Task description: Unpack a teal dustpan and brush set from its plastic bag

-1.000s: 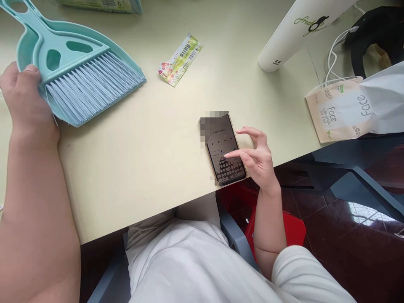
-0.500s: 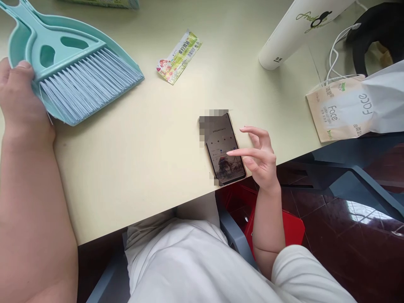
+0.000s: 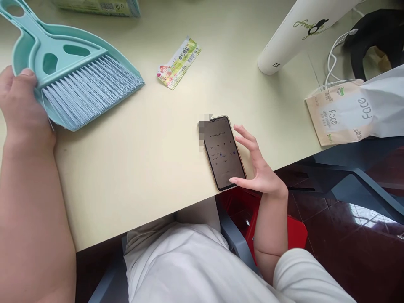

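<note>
A teal dustpan (image 3: 121,61) with a small brush (image 3: 91,90) nested in it is at the upper left of the table. My left hand (image 3: 23,99) is closed on the dustpan's left edge. A dark-screened phone (image 3: 222,153) lies face up near the table's front edge. Beside it, my right hand (image 3: 255,164) has its fingers spread, the thumb over the phone's lower end and the fingertips by its right side. A printed card label (image 3: 178,63) lies between the dustpan and a white cylinder.
The white cylinder (image 3: 290,42) and a Face tissue pack (image 3: 341,111) are at the right of the table (image 3: 135,168). Behind them are a white cable (image 3: 330,63) and a black curved object (image 3: 353,46). A green package (image 3: 104,6) sits at the top edge.
My right hand has gone from pointing its index finger over the screen to a spread pose, with the thumb at the phone's lower end. The picture on the screen's lower part has disappeared.
</note>
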Action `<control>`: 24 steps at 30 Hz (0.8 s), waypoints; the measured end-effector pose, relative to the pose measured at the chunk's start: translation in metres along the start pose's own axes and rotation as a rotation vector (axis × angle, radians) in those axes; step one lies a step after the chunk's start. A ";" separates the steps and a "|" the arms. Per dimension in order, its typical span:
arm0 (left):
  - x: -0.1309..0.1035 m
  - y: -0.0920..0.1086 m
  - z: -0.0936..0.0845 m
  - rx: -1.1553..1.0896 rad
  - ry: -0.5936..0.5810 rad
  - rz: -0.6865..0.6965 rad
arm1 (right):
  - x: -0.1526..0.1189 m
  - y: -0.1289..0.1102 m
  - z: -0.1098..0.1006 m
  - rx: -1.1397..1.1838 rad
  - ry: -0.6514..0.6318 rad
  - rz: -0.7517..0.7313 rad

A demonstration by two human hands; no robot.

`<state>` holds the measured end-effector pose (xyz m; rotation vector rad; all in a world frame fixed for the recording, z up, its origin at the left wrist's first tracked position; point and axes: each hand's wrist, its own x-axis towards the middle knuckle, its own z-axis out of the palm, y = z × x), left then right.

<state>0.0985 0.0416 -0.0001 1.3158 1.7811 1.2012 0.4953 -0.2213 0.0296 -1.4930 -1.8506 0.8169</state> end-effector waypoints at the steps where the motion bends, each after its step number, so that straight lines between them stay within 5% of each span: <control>1: 0.002 -0.005 -0.003 -0.096 -0.071 0.085 | 0.000 -0.001 0.000 -0.015 -0.020 -0.010; 3: 0.007 -0.014 -0.008 -0.237 -0.176 0.204 | 0.001 -0.002 -0.001 -0.038 -0.046 -0.022; 7: 0.010 -0.020 -0.009 -0.288 -0.178 0.237 | 0.001 -0.001 -0.003 -0.044 -0.066 -0.040; 24: 0.006 -0.012 -0.008 -0.319 -0.189 0.218 | 0.000 0.001 -0.006 -0.011 -0.040 -0.071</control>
